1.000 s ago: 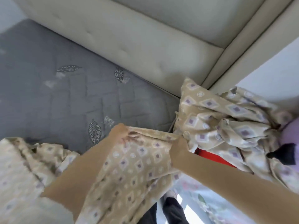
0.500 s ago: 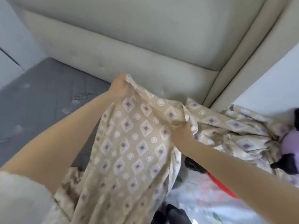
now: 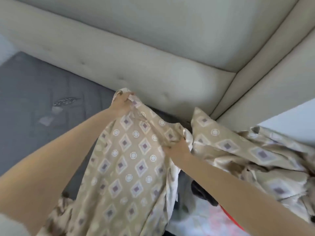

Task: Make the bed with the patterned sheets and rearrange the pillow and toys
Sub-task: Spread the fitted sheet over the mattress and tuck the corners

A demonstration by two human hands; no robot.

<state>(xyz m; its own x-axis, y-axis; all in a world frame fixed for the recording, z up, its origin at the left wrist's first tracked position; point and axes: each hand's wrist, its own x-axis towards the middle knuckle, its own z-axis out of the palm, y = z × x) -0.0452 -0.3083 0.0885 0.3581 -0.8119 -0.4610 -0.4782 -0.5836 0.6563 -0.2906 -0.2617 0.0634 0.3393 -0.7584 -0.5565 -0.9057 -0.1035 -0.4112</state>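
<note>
A beige patterned sheet (image 3: pixel 129 160) with diamonds and circles hangs stretched between my two hands over the bare grey mattress (image 3: pixel 34 103). My left hand (image 3: pixel 121 103) grips its top corner close to the padded headboard (image 3: pixel 136 65). My right hand (image 3: pixel 177 148) pinches the sheet's edge lower and to the right. More of the same patterned fabric, bunched (image 3: pixel 247 150), lies heaped at the right, by the mattress corner.
The cream headboard meets a padded side panel (image 3: pixel 265 92) at the right corner. A red object (image 3: pixel 230 217) and a dark object (image 3: pixel 202 193) show under my right forearm, on light floral fabric (image 3: pixel 201 220).
Both hands have carried the sheet's corner up from the mattress middle towards the headboard. The view has tilted up; the purple toy at the right has left the frame.
</note>
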